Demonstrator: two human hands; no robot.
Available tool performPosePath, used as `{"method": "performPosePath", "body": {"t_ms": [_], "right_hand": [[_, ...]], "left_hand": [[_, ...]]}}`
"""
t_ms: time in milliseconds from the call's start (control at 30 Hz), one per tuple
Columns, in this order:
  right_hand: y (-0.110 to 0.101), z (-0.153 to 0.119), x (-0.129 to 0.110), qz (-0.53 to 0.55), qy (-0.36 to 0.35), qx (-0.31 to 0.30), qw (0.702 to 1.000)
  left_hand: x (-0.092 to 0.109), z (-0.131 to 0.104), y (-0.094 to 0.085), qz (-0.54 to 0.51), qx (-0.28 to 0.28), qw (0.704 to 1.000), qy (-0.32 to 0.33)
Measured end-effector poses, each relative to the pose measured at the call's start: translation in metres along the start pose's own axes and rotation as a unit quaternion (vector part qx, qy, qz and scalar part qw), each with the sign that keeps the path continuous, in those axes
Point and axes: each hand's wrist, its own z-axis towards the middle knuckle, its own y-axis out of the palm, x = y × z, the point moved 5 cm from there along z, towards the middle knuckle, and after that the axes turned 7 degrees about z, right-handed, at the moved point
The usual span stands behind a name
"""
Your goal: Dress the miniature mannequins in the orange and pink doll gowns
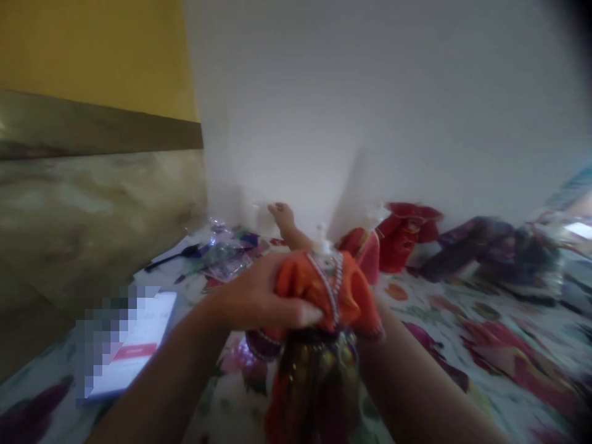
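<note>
My left hand (272, 296) is wrapped round the left side of a doll-sized orange outfit (354, 287), thumb across its front. The outfit sits upright on a white headless form whose neck peg (322, 240) sticks out on top. Silver bead trim runs down the front in a V, and a shiny dark gold lower part hangs below. My right arm passes behind the outfit. Beyond it, near the wall, my right hand (282, 214) shows small with fingers curled in; what they hold, if anything, cannot be made out.
A phone or tablet (139, 345) with a lit screen lies at left. Behind it are clear plastic packets (226, 262) and a dark-handled tool (171, 258). Red outfits (402, 237) stand by the white wall; dark clothes (490, 246) and more fabric lie rightward on the flowered cloth (231, 407).
</note>
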Motion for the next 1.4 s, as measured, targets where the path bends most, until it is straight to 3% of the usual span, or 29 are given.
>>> {"method": "performPosePath", "body": {"t_ms": [200,433,567,700,1033,1233,1400], "right_hand": [[-0.076,-0.054,-0.044,0.056,0.017,-0.031,0.998],[-0.157,-0.176,-0.084,0.156,-0.032,-0.076,0.984],[-0.165,-0.244,-0.095,0.14,-0.052,-0.181,0.972],[-0.164,-0.279,-0.102,0.094,-0.072,-0.21,0.97],[-0.165,-0.292,-0.105,0.014,-0.117,-0.17,0.978],[-0.161,-0.295,-0.102,0.028,-0.112,-0.181,0.977],[-0.167,-0.294,-0.101,-0.036,-0.147,-0.163,0.975]], "left_hand": [[-0.015,0.011,-0.01,-0.072,0.044,0.996,-0.024],[-0.024,0.017,0.005,-0.066,0.084,0.994,-0.028],[-0.025,0.017,0.018,-0.053,0.096,0.993,-0.04],[-0.028,0.017,0.032,-0.057,0.077,0.994,-0.058],[-0.037,0.019,0.045,-0.06,0.055,0.994,-0.079],[-0.042,0.02,0.044,-0.045,0.078,0.992,-0.084],[-0.04,0.019,0.043,-0.043,0.097,0.99,-0.093]]}}
